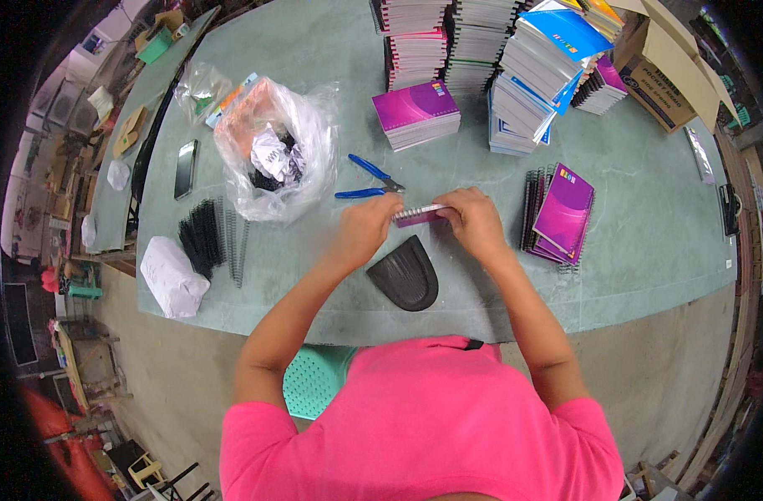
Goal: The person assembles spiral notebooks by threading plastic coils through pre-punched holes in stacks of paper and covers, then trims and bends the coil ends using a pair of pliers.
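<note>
Between my two hands, over the near middle of the table, is a small purple spiral notebook [418,217] with its wire coil edge facing up. My left hand [367,230] pinches its left end, close to the coil's tip. At the other end, my right hand [476,221] grips it with thumb and fingers. Just beyond my left hand lie cutting pliers [371,177] with blue handles, their jaws pointing right. A black, rounded pad [406,274] rests on the table nearer to me. To the right of my right hand is a pile of purple spiral notebooks [563,215].
Black coils [201,239] and silver coils [235,242] lie at left by a crumpled white bundle [172,275]. Farther back are a clear plastic bag [314,159], a phone [186,169], a purple pad stack [417,113], tall notebook stacks [527,92] and an open carton [661,88].
</note>
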Tool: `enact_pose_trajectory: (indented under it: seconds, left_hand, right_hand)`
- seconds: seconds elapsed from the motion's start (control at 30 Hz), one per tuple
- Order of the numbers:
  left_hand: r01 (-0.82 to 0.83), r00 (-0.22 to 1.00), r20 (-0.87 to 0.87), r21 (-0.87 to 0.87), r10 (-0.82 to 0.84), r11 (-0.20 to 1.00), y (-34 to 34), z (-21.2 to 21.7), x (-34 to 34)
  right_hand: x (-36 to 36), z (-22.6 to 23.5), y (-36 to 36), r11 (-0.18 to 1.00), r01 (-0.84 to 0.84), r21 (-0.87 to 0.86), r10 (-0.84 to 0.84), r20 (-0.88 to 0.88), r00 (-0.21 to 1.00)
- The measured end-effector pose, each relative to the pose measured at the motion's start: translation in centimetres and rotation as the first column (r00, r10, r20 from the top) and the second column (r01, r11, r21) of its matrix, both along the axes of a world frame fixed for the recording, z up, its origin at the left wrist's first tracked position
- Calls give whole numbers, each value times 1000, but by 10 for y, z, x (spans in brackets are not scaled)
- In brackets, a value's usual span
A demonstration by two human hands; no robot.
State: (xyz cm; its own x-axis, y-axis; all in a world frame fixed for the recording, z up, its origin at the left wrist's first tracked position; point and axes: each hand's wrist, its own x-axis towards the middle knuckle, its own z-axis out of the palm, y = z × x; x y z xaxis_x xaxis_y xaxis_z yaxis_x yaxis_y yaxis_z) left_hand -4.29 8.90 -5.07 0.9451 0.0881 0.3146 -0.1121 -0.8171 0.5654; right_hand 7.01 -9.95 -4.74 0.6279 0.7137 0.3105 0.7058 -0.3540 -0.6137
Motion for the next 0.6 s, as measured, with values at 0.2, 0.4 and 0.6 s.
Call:
enact_pose_trajectory:
  seconds: [0.2,0.4,0.6]
  left_hand:
    - [-3,998,-63,105,10,994,-16,27,4]
    - [-115,993,41,418,107,901,-11,25,9]
    - [-52,833,-519,276,194,960,-55,29,-61]
  right_hand:
    - [-4,1,4,993,-32,117,30,23,999]
    - [-12,-2,10,989,-28,146,16,89,996]
    - [-12,-1,11,989,12,149,-20,50,999]
